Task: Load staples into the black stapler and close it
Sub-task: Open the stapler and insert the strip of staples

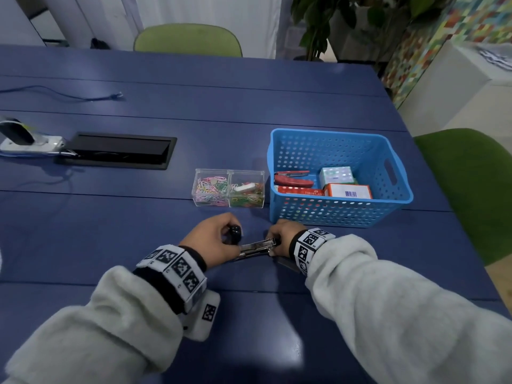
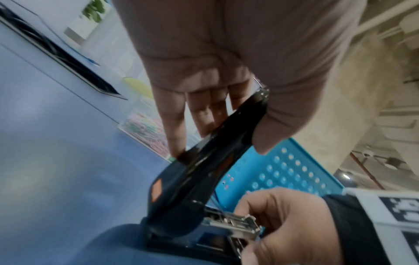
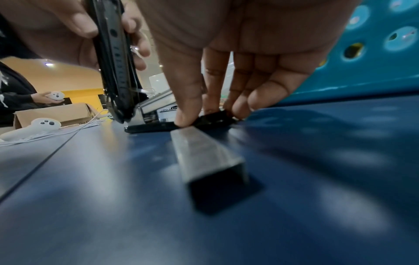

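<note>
The black stapler (image 1: 250, 249) lies on the blue table (image 1: 138, 231), opened up. My left hand (image 1: 221, 236) grips its raised black cover (image 2: 226, 143), thumb on one side and fingers on the other. The bare metal magazine (image 2: 233, 221) points right from the hinge. My right hand (image 1: 273, 239) pinches the front end of the stapler's black base (image 3: 204, 120) between thumb and fingers, down on the table. A grey strip of staples (image 3: 204, 157) lies loose on the table just under my right wrist, and nothing touches it. I cannot tell whether the magazine holds staples.
A blue perforated basket (image 1: 340, 217) stands right behind my right hand and holds a red stapler (image 1: 293, 180) and small boxes (image 1: 347, 189). A clear two-part box of paper clips (image 1: 228, 188) sits behind my left hand. A black cable hatch (image 1: 119, 151) lies far left.
</note>
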Tool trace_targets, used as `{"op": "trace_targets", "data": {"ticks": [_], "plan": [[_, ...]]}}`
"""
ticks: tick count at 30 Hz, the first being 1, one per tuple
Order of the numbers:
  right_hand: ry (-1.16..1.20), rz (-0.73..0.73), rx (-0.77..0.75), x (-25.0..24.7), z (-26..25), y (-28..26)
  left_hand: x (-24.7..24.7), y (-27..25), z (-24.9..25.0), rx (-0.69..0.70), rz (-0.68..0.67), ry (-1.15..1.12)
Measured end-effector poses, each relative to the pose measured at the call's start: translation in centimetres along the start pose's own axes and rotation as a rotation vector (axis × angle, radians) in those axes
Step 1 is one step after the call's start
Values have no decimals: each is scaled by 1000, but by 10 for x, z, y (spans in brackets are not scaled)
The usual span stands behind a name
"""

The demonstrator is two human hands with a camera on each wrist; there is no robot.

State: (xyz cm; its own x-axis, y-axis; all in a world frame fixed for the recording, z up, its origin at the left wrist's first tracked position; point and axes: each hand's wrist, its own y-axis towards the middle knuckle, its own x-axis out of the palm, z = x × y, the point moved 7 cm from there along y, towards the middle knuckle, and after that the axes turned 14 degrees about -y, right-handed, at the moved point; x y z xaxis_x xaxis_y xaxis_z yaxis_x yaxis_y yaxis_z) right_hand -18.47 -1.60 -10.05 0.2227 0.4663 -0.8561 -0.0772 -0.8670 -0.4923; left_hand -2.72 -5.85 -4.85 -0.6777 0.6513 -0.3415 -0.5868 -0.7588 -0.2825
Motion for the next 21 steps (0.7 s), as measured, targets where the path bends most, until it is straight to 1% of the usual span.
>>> {"op": "trace_targets", "data": {"ticks": [3,5,7,9,11,15,21], "plan": [[-3,6,-1,-1,-1,0,-18,-12,-10,54,61,-98],[-10,4,-2,-1,-2,0,-31,-17,-19,51,114,-124],[-17,-2,4,-1,-2,-1,-44,-21,-30,27,169,-79],[-22,-6,10,-1,-2,-1,-54,-22,-38,-5,192,12],[-27,-17,15,0,-2,-2,-61,-23,-46,-59,164,99],[-38,-21,27,0,-2,-5,-64,-18,-60,-180,81,175],[-28,-27,41,0,-1,-6,-39,-8,-58,-223,-46,384]]}}
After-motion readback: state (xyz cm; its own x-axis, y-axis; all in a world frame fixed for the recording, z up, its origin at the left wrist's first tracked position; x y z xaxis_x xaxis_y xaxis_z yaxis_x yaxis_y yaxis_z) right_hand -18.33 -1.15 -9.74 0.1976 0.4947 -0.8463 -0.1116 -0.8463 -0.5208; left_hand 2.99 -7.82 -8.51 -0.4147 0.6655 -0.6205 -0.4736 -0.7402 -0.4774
